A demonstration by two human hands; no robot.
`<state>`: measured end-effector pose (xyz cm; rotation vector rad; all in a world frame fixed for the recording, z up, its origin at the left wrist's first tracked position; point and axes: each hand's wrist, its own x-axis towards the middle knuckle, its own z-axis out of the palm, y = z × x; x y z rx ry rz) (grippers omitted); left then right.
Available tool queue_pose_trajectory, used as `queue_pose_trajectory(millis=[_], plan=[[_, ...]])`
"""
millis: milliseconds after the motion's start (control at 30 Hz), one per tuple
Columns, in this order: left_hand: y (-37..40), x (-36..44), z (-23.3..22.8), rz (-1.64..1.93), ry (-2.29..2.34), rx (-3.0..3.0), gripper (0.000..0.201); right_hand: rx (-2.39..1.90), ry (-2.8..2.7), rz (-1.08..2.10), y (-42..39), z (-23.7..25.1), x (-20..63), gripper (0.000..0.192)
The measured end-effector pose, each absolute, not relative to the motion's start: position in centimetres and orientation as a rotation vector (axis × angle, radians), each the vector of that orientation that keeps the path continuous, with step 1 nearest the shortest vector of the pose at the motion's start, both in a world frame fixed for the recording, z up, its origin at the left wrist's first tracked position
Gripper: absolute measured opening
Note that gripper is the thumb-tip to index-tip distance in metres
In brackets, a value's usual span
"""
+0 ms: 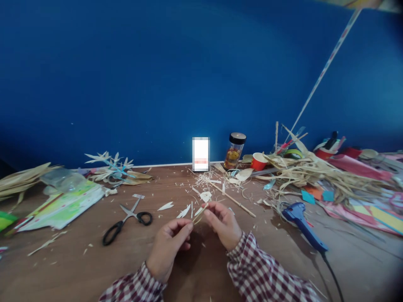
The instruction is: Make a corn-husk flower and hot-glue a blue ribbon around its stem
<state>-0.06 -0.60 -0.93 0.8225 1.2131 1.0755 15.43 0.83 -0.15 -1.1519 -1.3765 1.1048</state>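
Note:
A thin pale strip (198,216), which looks like straw or dried husk, runs between my two hands just above the table. My left hand (170,245) pinches its near end between thumb and forefinger. At its far end, my right hand (225,226) grips it with thumb and fingertips. Small leaf-shaped husk pieces (184,211) lie on the wood just beyond my fingers. Farther off, a slender stick (234,200) rests slantwise among shavings. Black-handled scissors (129,216) lie with blades apart to the left of my left hand.
A blue glue gun (305,230) with its cord lies at right. Behind it spreads a heap of dried husks (315,172). A dark-lidded jar (235,151) and a red paper cup (258,161) stand near the blue wall. White husk flowers (116,163) and painted paper (66,205) lie left.

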Motion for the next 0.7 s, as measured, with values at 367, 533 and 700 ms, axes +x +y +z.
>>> queue_pose_trajectory(millis=[367,533,700], plan=[[0.5,-1.4,-0.4,1.407,1.201,0.905,0.021,-1.409,-1.425,0.619,3.0,1.0,19.4,0.02],[-1.5,-1.1,0.9,1.573,1.148,1.841,0.012,-1.326,-1.879,0.673,2.5,-0.6,15.3,0.016],[-2.8,-1.4,2.5,1.842,0.965,2.187,0.029,-0.983,-2.513,0.636,4.9,0.4,11.0,0.016]])
